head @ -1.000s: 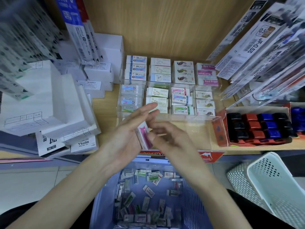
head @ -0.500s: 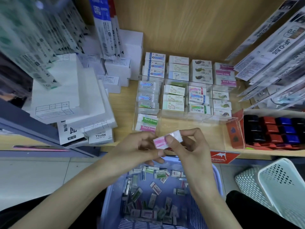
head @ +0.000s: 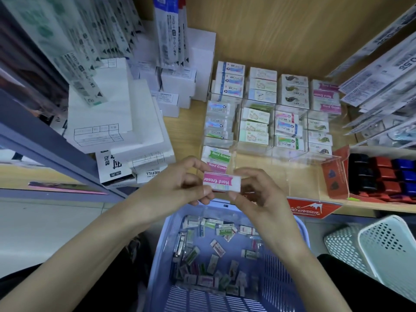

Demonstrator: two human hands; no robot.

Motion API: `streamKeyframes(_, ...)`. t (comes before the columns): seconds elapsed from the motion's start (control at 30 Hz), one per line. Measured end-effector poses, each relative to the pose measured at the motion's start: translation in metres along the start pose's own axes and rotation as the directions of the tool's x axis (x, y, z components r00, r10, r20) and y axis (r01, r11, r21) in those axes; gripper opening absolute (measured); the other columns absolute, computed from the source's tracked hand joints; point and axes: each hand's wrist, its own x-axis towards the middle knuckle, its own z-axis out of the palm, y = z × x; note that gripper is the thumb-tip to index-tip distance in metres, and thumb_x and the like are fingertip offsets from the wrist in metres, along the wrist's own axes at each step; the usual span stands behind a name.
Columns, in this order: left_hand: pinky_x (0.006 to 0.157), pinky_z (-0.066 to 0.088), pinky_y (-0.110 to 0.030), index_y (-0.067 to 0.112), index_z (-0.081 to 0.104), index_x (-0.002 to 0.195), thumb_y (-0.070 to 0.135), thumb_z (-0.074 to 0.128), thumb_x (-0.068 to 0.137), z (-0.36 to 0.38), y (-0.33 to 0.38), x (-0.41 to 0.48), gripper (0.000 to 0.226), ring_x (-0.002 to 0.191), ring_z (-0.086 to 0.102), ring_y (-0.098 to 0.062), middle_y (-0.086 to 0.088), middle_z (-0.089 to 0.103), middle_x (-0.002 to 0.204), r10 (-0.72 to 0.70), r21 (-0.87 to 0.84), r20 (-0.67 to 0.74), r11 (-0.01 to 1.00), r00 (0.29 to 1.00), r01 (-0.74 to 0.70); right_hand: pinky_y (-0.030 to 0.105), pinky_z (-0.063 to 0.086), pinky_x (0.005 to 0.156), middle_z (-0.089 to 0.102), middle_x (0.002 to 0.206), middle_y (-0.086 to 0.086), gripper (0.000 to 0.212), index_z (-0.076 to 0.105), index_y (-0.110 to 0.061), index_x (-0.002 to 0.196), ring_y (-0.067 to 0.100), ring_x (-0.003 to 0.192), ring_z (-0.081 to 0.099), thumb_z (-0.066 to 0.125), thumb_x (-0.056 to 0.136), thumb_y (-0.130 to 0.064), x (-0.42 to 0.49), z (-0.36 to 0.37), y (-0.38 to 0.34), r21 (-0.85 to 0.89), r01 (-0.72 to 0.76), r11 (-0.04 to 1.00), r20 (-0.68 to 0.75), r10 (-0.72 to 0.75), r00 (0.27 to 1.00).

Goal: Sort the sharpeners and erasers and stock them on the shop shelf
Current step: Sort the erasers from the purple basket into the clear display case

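- Left hand (head: 177,188) and right hand (head: 258,194) each grip one end of a white, pink-banded "Hard Eraser" block (head: 221,182);
- below, a blue plastic basket (head: 281,266) of loose erasers.

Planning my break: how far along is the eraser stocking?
Done: the clear shelf bins hold rows of sorted erasers. In hand: both hands, left and right, hold one pink Hard Eraser. Left: many loose erasers in the blue basket, so plenty remains.
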Motion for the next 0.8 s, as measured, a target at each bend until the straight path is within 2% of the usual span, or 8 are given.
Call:
streamKeyframes(0.07, 0.069, 0.052, -0.02, 0.016, 0.051, 0.11, 0.009, 0.061, 0.088, -0.001, -0.001, -0.001, 0.025, 0.071, 0.067, -0.007, -0.003, 0.074, 0.082, -0.02, 0.036, -0.015, 0.999, 1.0, 0.02, 0.01, 0.041, 0.071, 0.065, 0.091, -0.006, 0.027, 0.061, -0.032, 0.095, 0.0, 0.079, 0.055, 0.071, 0.08, -0.011, 0.002, -0.005, 0.001, -0.166, 0.042, 0.985, 0.002, -0.042, 0.999)
streamKeyframes(0.17, 0.078, 0.048, -0.024, 0.027, 0.048, 0.11, 0.028, 0.069, 0.081, -0.01, -0.007, 0.0, 0.036, 0.077, 0.066, -0.008, 0.003, 0.073, 0.083, -0.046, 0.18, -0.144, 0.981, 0.989, 0.072, 0.003, 0.032, 0.08, 0.054, 0.098, -0.021, 0.027, 0.065, -0.03, 0.102, 0.001, 0.095, 0.045, 0.074, 0.079, -0.019, 0.016, -0.014, 0.01, -0.504, 0.146, 0.851, -0.056, -0.201, 0.978)
streamKeyframes(0.33, 0.076, 0.045, -0.021, 0.031, 0.054, 0.104, 0.031, 0.075, 0.076, -0.013, -0.012, 0.002, 0.035, 0.082, 0.062, -0.009, 0.007, 0.07, 0.086, -0.067, 0.232, -0.181, 0.966, 0.981, 0.109, -0.001, 0.025, 0.083, 0.056, 0.097, -0.009, 0.028, 0.068, -0.016, 0.104, 0.008, 0.097, 0.042, 0.076, 0.077, -0.014, 0.039, -0.008, 0.026, -0.627, 0.207, 0.751, -0.049, -0.303, 0.952)
streamKeyframes(0.4, 0.076, 0.043, -0.019, 0.032, 0.054, 0.103, 0.032, 0.074, 0.076, -0.012, -0.014, 0.004, 0.034, 0.083, 0.062, -0.007, 0.008, 0.07, 0.086, -0.067, 0.244, -0.178, 0.963, 0.982, 0.11, 0.005, 0.028, 0.083, 0.06, 0.094, -0.004, 0.028, 0.07, -0.014, 0.101, 0.01, 0.093, 0.04, 0.078, 0.074, -0.016, 0.045, -0.008, 0.029, -0.681, 0.255, 0.687, -0.047, -0.388, 0.92)
streamKeyframes(0.5, 0.072, 0.04, -0.015, 0.033, 0.053, 0.103, 0.032, 0.073, 0.078, -0.011, -0.013, 0.006, 0.032, 0.085, 0.061, -0.005, 0.01, 0.067, 0.087, -0.069, 0.254, -0.181, 0.96, 0.981, 0.114, 0.024, 0.034, 0.079, 0.063, 0.089, -0.001, 0.03, 0.071, -0.013, 0.098, 0.015, 0.09, 0.038, 0.077, 0.07, -0.022, 0.052, -0.01, 0.03, -0.776, 0.345, 0.528, 0.038, -0.506, 0.861)
streamKeyframes(0.6, 0.074, 0.041, -0.017, 0.031, 0.053, 0.102, 0.029, 0.073, 0.079, -0.009, -0.012, 0.008, 0.031, 0.085, 0.061, -0.008, 0.01, 0.067, 0.086, -0.061, 0.262, -0.184, 0.959, 0.981, 0.109, 0.032, 0.037, 0.076, 0.064, 0.087, -0.001, 0.032, 0.071, -0.014, 0.096, 0.018, 0.09, 0.038, 0.082, 0.066, -0.019, 0.058, -0.008, 0.026, -0.815, 0.416, 0.404, 0.176, -0.512, 0.841)
streamKeyframes(0.67, 0.075, 0.041, -0.018, 0.031, 0.052, 0.101, 0.028, 0.071, 0.081, -0.008, -0.012, 0.01, 0.028, 0.086, 0.061, -0.009, 0.009, 0.066, 0.088, -0.061, 0.266, -0.192, 0.958, 0.98, 0.111, 0.029, 0.038, 0.078, 0.065, 0.089, -0.001, 0.03, 0.071, -0.014, 0.098, 0.018, 0.091, 0.04, 0.077, 0.069, -0.011, 0.059, -0.008, 0.022, -0.775, 0.464, 0.428, 0.229, -0.494, 0.839)
streamKeyframes(0.8, 0.08, 0.044, -0.025, 0.029, 0.054, 0.104, 0.028, 0.068, 0.084, -0.008, -0.012, 0.012, 0.025, 0.087, 0.062, -0.012, 0.006, 0.067, 0.092, -0.062, 0.245, -0.21, 0.963, 0.976, 0.114, 0.008, 0.035, 0.082, 0.062, 0.096, -0.003, 0.028, 0.07, -0.017, 0.105, 0.009, 0.093, 0.052, 0.063, 0.085, 0.001, 0.059, -0.014, 0.003, -0.538, 0.39, 0.747, 0.159, -0.364, 0.918)
